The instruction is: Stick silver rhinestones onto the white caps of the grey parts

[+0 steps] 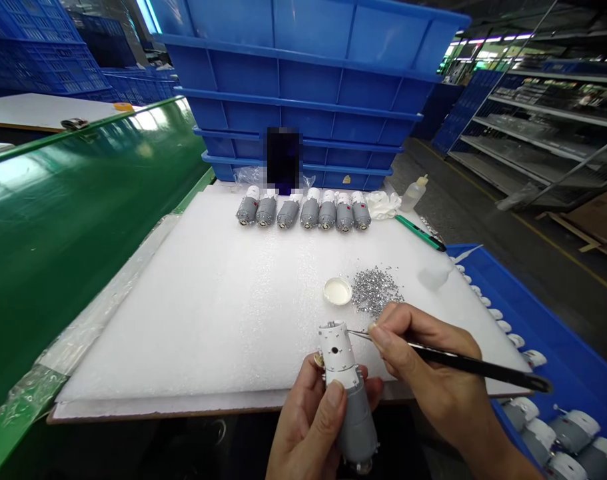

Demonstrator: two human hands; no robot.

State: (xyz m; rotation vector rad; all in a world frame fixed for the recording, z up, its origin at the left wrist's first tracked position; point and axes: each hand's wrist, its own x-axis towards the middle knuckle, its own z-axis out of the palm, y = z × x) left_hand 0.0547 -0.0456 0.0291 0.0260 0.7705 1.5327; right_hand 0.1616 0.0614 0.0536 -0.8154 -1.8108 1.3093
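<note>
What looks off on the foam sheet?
Silver bits lie loose in a heap on the foam sheet, with no container around them and some scattered at the edges. The white lid beside them holds something pale, but not the bits.

No words or numbers are legible anywhere in your view. The small yellow label [346, 179] on the stacked blue crates [303, 113] is too small to read. The grey motors [344, 215] lined up before you carry small red marks, but you can make out no text there. The dark patch [283, 160] against the crates is blurred.
</note>
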